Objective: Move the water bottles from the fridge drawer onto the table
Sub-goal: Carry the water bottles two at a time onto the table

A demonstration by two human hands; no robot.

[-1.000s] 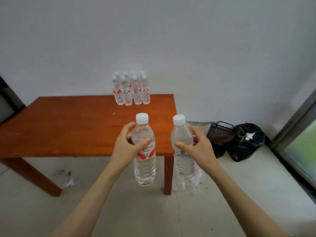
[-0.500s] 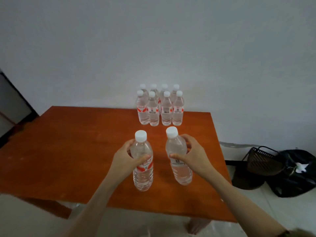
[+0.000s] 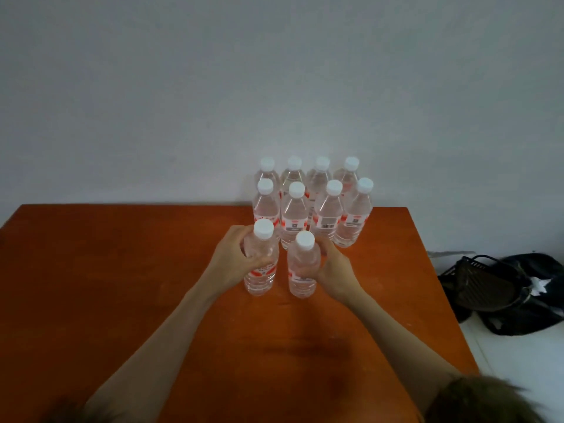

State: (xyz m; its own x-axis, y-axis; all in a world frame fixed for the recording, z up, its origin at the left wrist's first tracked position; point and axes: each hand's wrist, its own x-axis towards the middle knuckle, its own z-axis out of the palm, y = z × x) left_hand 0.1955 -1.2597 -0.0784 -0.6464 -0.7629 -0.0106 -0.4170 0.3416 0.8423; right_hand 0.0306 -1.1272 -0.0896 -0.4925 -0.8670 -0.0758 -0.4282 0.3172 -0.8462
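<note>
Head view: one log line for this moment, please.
left hand: bottle | right hand: bottle | table: eight bottles standing

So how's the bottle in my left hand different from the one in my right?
The left-hand bottle shows a red-and-white label face; the right-hand bottle shows a white face with grey print. The left-hand bottle's cap sits higher in the picture and nearer the standing group of bottles. Both are clear, white-capped, upright, each gripped by one hand, left hand and right hand.
</note>
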